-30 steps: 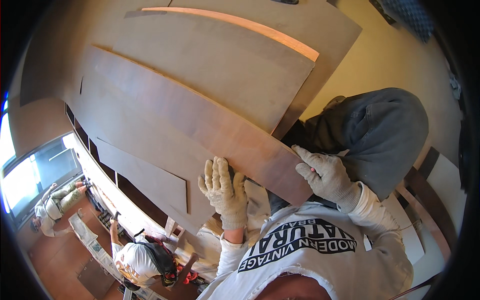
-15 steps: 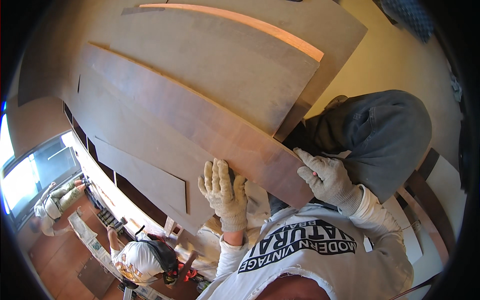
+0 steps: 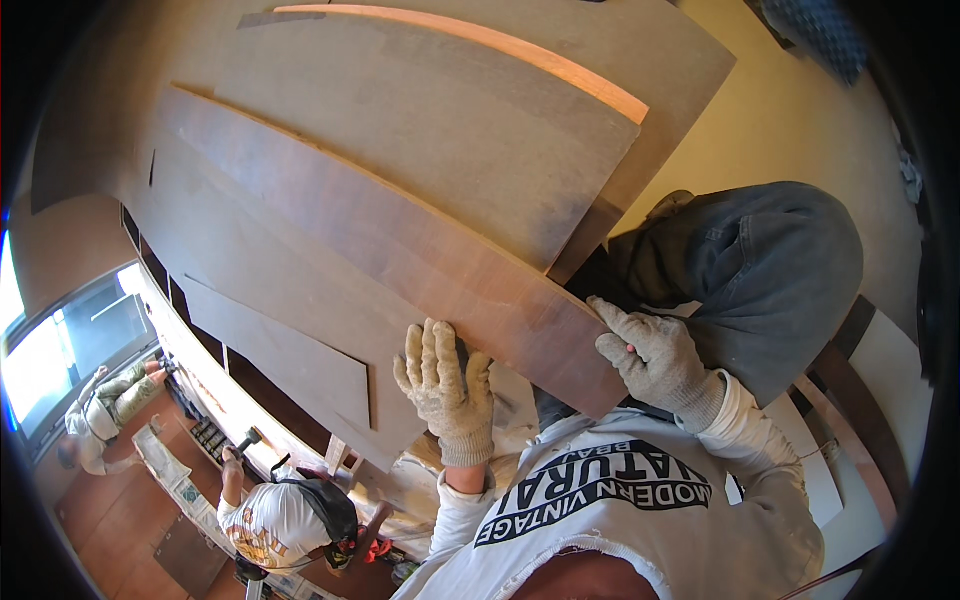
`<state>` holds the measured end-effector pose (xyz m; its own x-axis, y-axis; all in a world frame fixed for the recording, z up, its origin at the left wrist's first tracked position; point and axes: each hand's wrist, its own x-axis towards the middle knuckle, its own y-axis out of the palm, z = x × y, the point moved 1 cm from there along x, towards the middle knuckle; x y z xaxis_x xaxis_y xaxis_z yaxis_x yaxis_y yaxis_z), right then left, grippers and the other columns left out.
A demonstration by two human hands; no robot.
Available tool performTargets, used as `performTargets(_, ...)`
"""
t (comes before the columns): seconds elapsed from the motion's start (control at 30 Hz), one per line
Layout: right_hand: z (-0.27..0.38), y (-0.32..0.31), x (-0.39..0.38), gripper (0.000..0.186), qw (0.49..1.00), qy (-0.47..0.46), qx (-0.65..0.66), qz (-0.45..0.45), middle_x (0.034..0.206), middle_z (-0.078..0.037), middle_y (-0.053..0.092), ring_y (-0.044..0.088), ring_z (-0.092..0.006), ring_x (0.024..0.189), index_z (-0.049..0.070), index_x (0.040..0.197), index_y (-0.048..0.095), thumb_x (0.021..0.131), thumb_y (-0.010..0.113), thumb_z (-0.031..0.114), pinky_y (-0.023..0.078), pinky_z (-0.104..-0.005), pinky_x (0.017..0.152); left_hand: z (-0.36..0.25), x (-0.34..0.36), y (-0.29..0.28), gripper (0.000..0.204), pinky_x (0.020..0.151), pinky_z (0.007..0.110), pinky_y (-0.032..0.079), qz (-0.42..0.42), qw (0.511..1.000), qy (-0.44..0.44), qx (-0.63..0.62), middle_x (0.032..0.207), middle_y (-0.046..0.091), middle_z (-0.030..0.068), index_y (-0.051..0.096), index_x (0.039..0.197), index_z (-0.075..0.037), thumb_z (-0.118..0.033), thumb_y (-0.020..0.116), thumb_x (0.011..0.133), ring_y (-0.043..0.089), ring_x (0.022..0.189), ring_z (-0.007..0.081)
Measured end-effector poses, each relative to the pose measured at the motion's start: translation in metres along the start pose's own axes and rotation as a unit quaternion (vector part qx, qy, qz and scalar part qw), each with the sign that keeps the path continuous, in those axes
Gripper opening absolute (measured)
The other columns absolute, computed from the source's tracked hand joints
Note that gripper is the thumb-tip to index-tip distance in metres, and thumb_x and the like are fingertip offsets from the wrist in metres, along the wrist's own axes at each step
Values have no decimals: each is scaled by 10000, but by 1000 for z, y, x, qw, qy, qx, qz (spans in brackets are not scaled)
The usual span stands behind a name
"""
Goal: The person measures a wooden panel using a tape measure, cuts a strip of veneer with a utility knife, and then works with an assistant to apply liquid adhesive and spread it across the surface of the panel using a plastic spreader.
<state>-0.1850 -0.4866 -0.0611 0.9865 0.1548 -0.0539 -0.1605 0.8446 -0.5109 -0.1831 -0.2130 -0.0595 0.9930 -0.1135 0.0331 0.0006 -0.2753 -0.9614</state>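
A long reddish-brown wooden board (image 3: 400, 250) with a pale edge lies slanting from the far left down to near my chest. My right hand (image 3: 660, 365), in a knitted work glove, grips the board's near end at its right corner. A small spot of skin shows through that glove. My left hand (image 3: 447, 395), gloved likewise, is stretched out with fingers pointing away, beside the board's left edge. Its thumb side is close to the board; whether it touches, I cannot tell. Beneath the board is a large grey-brown panel (image 3: 290, 270).
Another flat panel (image 3: 470, 130) with a bare orange wooden edge lies beyond the board. A thinner sheet (image 3: 280, 345) rests left. My bent knee (image 3: 780, 250) is at the right. At lower left, one person (image 3: 285, 520) works with a dark-headed tool; another (image 3: 105, 415) is farther off.
My hands and the board stay nearly in place; the view shifts very slightly. The nearer person's hand has risen, and a dark-headed tool now shows in it.
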Motion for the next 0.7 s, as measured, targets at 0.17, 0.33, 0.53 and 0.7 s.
performTargets(0.17, -3, -2, 2, 444, 1000, -16, -13, -7, 697, -121, 605, 640, -274, 601, -10, 1344, 652, 946, 743, 166, 550, -374, 598, -2, 3, 0, 629, 1195, 586, 264, -2, 1000, -1, -2, 1476, 591, 108, 549, 1474, -103, -260, 761, 904, 485, 1429, 356)
performTargets(0.33, 6, -1, 1, 409, 999, 33, 16, -8, 721, -150, 642, 645, -304, 611, 10, 1317, 675, 940, 737, 158, 535, -394, 586, -2, 4, -4, 632, 1177, 582, 276, 12, 1000, 3, 16, 1432, 617, 110, 572, 1443, -94, -281, 775, 875, 514, 1386, 361)
performTargets(0.53, 21, -7, 4, 367, 994, 110, 9, 27, 994, -223, 736, 726, -392, 871, 20, 1291, 679, 970, 683, 196, 574, -440, 763, -5, 10, -11, 612, 1162, 585, 292, -4, 1000, 8, 24, 1373, 649, 106, 603, 1398, -94, -242, 793, 836, 548, 1341, 345)
performTargets(0.7, 14, 7, 4, 331, 997, 58, 21, -38, 1005, -223, 740, 728, -412, 891, 12, 1258, 684, 976, 687, 186, 576, -442, 762, -11, 11, -16, 584, 1152, 580, 316, 0, 1000, 0, 24, 1354, 660, 94, 617, 1373, -90, -221, 792, 831, 566, 1317, 329)
